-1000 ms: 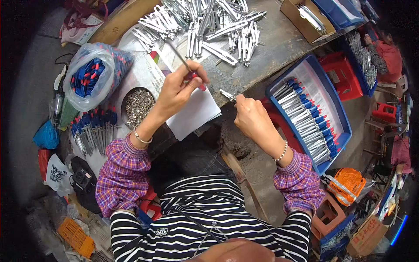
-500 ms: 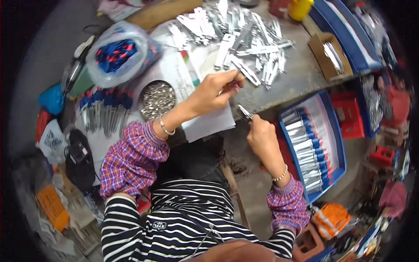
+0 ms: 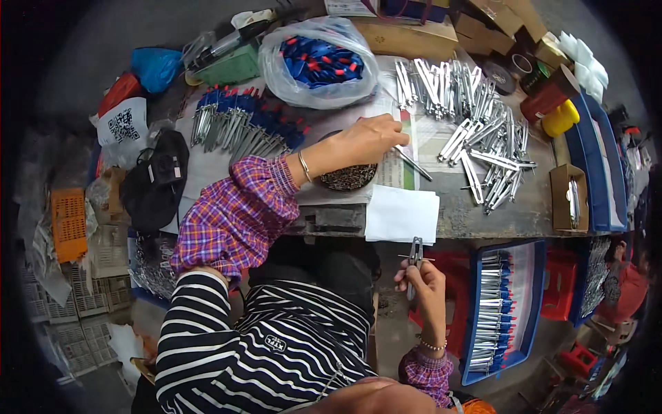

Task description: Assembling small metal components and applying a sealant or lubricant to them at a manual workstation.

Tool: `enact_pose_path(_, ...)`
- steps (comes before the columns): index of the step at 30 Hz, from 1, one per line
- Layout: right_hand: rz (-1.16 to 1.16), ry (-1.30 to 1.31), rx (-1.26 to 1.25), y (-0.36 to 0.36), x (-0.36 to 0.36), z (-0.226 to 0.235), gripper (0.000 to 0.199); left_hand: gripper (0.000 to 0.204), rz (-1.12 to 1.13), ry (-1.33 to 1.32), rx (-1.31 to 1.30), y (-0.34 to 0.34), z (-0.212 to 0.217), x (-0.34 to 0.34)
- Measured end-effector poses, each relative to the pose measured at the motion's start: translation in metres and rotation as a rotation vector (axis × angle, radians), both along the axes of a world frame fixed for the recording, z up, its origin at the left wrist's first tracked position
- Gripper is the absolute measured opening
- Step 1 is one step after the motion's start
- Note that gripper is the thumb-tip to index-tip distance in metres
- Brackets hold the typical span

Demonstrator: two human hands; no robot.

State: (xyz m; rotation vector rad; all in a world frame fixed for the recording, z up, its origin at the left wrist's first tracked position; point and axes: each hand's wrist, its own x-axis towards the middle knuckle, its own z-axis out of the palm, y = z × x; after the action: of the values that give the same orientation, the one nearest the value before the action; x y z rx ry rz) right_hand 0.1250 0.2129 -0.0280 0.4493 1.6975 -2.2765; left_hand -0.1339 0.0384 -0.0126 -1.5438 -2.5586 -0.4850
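Note:
My left hand [image 3: 372, 143] is closed above the edge of a round bowl of small metal parts [image 3: 349, 178]. From its pinched fingertips a slim metal piece [image 3: 416, 165] slants down to the right. Below the front edge of the table, my right hand [image 3: 424, 279] grips a narrow, slotted metal part [image 3: 415, 254] that points upward. A thin pin lies crosswise at that part. Beside my left hand, a heap of similar silver metal parts [image 3: 493, 160] covers the right side of the table. White paper sheets [image 3: 402, 215] overhang the table edge between my hands.
A clear plastic bag [image 3: 376, 76] of blue-and-red pieces stands at the back. Blue-handled metal pieces [image 3: 241, 123] lie in rows on the left, near a black cap [image 3: 157, 181]. At right, a blue tray [image 3: 535, 303] holds more; a small cardboard box [image 3: 569, 200] stands above it.
The view has shifted. My left hand has moved from the metal heap toward the bowl, now with a slim piece at its fingertips. My right hand has turned its metal part more upright.

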Motion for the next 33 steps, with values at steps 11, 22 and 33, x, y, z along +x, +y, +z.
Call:
enact_pose_path(11, 0.091, -0.125, -0.242, -0.048, -0.012, 0.007, 0.017, 0.026, -0.117, -1.084, 0.246, -0.04, 0.026, 0.101)
enact_pose_path(22, 0.139, -0.13, -0.303, -0.067, -0.007, -0.003, 0.021, 0.015, 0.053, -1.397, 0.343, -0.049, 0.004, 0.12)
enact_pose_path(33, 0.14, -0.028, -0.152, -0.065, -0.003, -0.004, 0.025, 0.01, 0.15, -1.344, 0.433, -0.047, 0.002, 0.127)
